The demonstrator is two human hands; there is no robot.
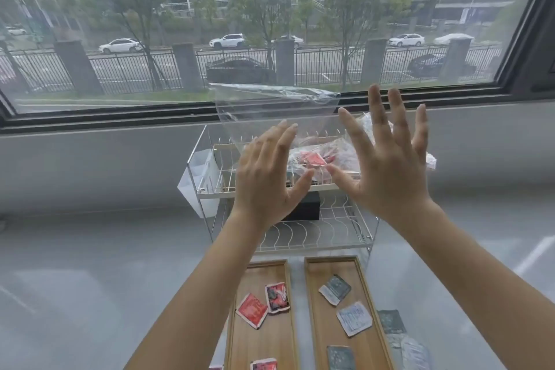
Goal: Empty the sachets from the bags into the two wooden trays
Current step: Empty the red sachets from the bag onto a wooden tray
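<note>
head: clear bag (270,105) above open hands (327,171)

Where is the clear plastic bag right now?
In the head view, the clear bag floats upper centre, before the window, above the wire rack, just beyond both open hands.

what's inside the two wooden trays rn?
Left tray: red sachets, three clear and a fourth at the bottom edge, partly covered by the left arm. Right tray: three grey-blue sachets. Both trays run out of frame.

The grey counter (90,294) bears two wooden trays (271,339) (318,324) — and a wire rack (330,231) behind them.
</note>
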